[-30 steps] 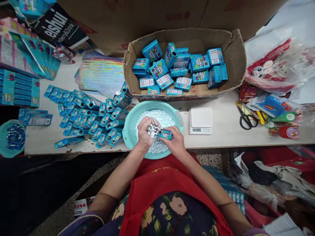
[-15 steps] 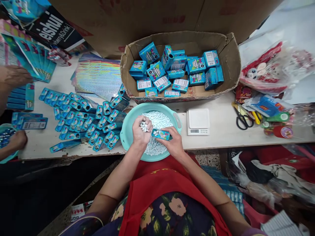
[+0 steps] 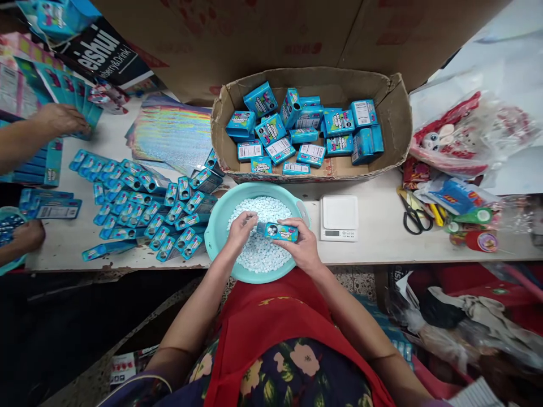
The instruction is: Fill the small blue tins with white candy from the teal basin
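Observation:
My right hand [image 3: 302, 249] grips a small blue candy box [image 3: 281, 232] lengthwise over the basin, its window side up and pale candies showing in the round hole. Left of it, my left hand [image 3: 241, 230] has its fingertips pinched together close to the box's left end. What is between those fingertips, if anything, is too small to make out. Under both hands lies a heap of small pale blue candies [image 3: 265, 257] in a turquoise basin [image 3: 216, 249], which sits at the table's front edge.
Rows of blue boxes [image 3: 127, 209] stand left of the basin. Behind is a cardboard box [image 3: 396, 124] of blue boxes. A white scale [image 3: 339, 212] and scissors [image 3: 416, 217] lie right. At far left are a co-worker's hands [image 3: 63, 120] and shiny sheets [image 3: 169, 135].
The clump of candies has left my left hand, which now pinches near the box's end. My right hand still holds the box. The co-worker's upper hand has moved right.

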Motion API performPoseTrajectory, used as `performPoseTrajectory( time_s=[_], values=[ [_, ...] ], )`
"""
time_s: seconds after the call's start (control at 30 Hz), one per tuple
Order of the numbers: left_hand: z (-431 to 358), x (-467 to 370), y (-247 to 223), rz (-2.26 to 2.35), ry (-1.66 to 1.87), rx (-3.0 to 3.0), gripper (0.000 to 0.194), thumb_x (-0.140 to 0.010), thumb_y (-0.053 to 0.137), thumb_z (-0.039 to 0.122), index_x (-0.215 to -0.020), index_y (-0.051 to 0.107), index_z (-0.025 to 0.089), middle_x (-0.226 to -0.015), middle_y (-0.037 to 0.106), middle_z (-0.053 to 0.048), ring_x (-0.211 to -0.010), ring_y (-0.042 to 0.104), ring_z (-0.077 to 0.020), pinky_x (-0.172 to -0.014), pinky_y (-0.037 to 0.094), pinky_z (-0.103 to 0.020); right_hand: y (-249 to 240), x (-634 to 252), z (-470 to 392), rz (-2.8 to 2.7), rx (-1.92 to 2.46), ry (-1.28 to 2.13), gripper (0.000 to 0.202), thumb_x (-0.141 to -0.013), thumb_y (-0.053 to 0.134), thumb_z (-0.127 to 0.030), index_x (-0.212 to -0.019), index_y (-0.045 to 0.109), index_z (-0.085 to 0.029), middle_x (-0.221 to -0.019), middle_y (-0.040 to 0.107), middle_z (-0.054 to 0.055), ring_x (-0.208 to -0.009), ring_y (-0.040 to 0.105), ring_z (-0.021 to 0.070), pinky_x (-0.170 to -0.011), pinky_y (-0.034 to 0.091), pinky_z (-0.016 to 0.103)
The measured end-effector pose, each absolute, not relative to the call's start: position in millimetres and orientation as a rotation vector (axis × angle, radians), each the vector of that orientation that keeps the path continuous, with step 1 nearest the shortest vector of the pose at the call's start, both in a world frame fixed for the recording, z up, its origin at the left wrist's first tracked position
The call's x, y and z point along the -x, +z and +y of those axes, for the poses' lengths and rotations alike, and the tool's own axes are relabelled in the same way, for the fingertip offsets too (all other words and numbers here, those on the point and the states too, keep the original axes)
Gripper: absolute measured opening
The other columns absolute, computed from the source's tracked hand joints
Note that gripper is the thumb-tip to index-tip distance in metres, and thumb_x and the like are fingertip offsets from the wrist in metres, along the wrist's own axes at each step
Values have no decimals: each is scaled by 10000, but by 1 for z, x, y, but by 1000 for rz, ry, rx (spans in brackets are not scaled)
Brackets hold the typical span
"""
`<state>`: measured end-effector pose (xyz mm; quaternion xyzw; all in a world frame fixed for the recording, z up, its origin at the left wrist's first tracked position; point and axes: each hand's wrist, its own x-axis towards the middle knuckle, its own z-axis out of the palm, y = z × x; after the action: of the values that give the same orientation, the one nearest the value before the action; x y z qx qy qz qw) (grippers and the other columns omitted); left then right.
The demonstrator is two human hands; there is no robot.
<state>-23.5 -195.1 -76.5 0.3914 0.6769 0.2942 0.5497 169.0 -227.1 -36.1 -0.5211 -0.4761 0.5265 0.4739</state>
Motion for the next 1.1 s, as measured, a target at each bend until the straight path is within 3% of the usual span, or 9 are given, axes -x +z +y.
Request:
performPoseTrajectory(
  time_s=[0.27, 0.4, 0.57, 0.67, 0.8, 0.83, 1.0, 1.1],
  values=[
    [-191, 22, -92, 1611, 670, -993, 424, -748, 616, 505, -998, 656, 165, -963, 684, -67, -838, 630, -197, -744, 483, -294, -15, -178, -225, -1018, 1170, 1395, 409, -614, 868, -278, -965, 660, -260, -1026, 668, 22, -1041, 641, 207, -919, 514, 358],
    [-192, 18, -72, 1535, 620, -1002, 418, -759, 626, 512, -1000, 643, 171, -965, 677, -66, -843, 645, -200, -759, 503, -308, 3, -205, -227, -1040, 1171, 1364, 419, -620, 864, -269, -987, 662, -266, -1020, 667, 23, -1012, 649, 210, -879, 527, 348],
    [-153, 7, 0, 1380, 603, -1255, 341, -818, 604, 467, -1014, 642, 191, -913, 678, -49, -784, 643, -176, -764, 514, -310, -8, -277, -225, -947, 1532, 919, 394, -667, 821, -315, -1008, 643, -232, -960, 651, 19, -866, 643, 182, -774, 533, 331],
    [-85, -17, 18, 1481, 590, -1704, 319, -862, 555, 427, -1094, 628, 221, -1024, 680, -47, -924, 639, -195, -847, 490, -318, -42, -311, -215, -944, 1732, 660, 413, -658, 812, -373, -992, 643, -197, -951, 620, 29, -900, 617, 198, -825, 515, 371],
    [18, -64, -12, 1663, -198, -2163, 369, -855, 540, 322, -1198, 580, 191, -1219, 621, -120, -1161, 554, -283, -932, 452, -374, -82, -326, -201, -1095, 1804, 529, 385, -728, 746, -426, -1007, 641, -182, -977, 619, 55, -949, 605, 214, -885, 501, 410],
    [35, -76, -24, 1672, -257, -2165, 395, -824, 575, 307, -1194, 579, 171, -1217, 615, -140, -1168, 545, -303, -928, 454, -384, -87, -326, -201, -1135, 1808, 523, 379, -744, 729, -433, -1011, 638, -180, -976, 623, 60, -952, 606, 217, -892, 501, 418],
    [64, -108, -56, 1786, -227, -2222, 541, -829, 527, 261, -1338, 418, 111, -1351, 464, -209, -1255, 438, -349, -925, 447, -429, -87, -324, -214, -1165, 1862, 426, 615, -759, 721, -427, -1279, 501, -185, -1286, 520, 149, -1244, 487, 276, -1046, 413, 509],
    [68, -117, -60, 1728, -172, -2377, 614, -817, 532, 218, -1398, 339, 163, -1414, 392, -194, -1276, 391, -352, -905, 445, -426, -77, -323, -228, -1130, 1906, 363, 645, -782, 706, -400, -1338, 450, -198, -1379, 429, 170, -1325, 413, 288, -1064, 394, 539]
  ],
)
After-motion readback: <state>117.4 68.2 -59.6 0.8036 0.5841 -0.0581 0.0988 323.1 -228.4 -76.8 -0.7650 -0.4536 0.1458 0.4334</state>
